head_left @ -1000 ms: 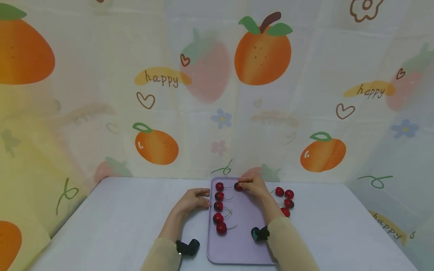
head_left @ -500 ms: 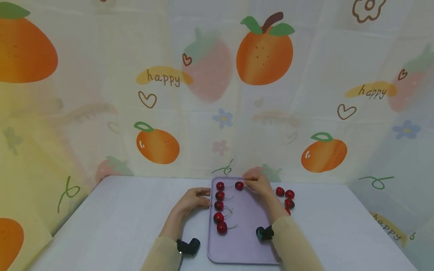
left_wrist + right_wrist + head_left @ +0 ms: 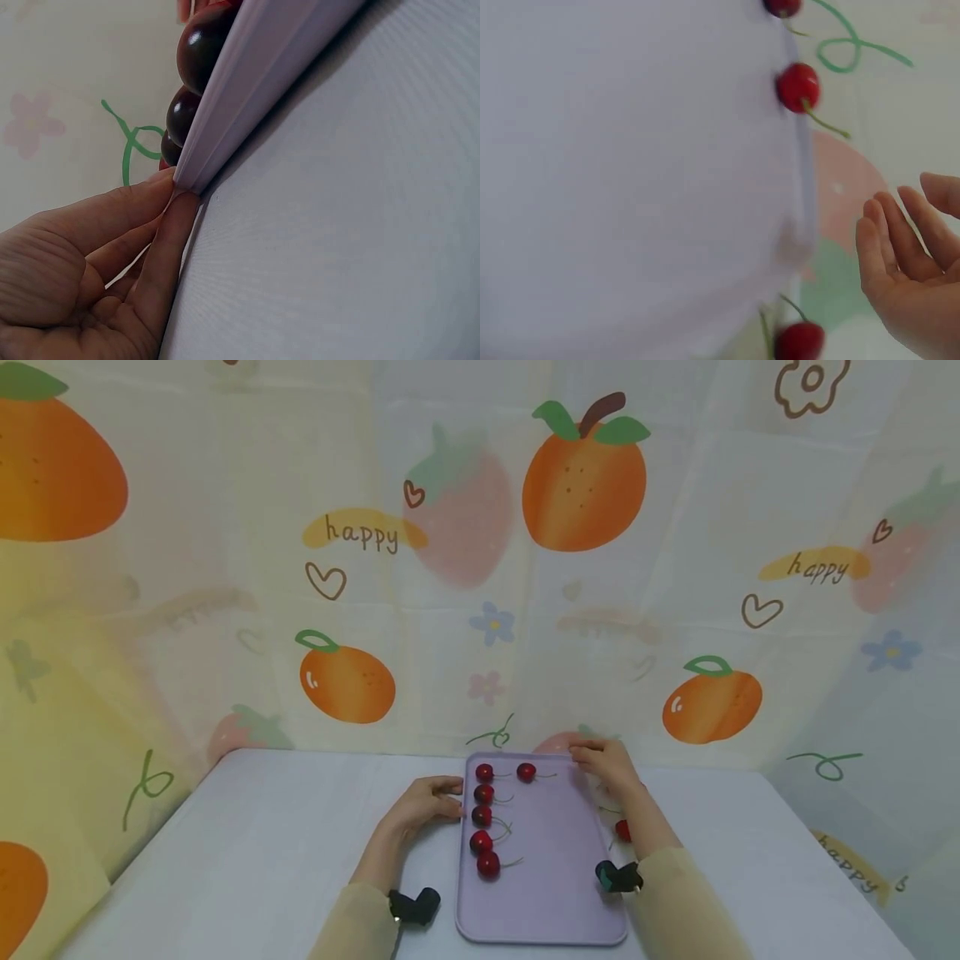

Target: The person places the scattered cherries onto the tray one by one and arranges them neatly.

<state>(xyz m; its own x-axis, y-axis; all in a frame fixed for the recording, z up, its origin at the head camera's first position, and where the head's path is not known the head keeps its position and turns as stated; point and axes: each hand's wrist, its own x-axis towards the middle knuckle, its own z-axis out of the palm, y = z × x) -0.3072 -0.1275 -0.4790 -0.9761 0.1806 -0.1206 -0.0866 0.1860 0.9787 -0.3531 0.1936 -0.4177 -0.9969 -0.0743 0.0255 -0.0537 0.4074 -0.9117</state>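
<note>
A lilac tray point(image 3: 543, 893) lies on the white table, with a column of several red cherries point(image 3: 482, 817) along its left side. One more cherry point(image 3: 527, 772) sits alone near the far edge, its stem pointing right. My left hand point(image 3: 422, 803) is at the tray's left edge; its fingertips touch the rim, as the left wrist view also shows. Over the far right corner of the tray is my right hand point(image 3: 609, 766), holding nothing. In the right wrist view its fingers point(image 3: 907, 240) are relaxed and apart from the cherries.
To the right of the tray, a loose cherry point(image 3: 623, 831) shows beside my right forearm, which hides others there. A fruit-printed cloth point(image 3: 480, 568) hangs behind the table point(image 3: 300, 860). Black wrist cameras point(image 3: 417, 906) sit on both wrists.
My right hand has let go of the single cherry at the far edge and moved right, off it. That cherry's stem now shows. My left hand has stayed at the tray's edge.
</note>
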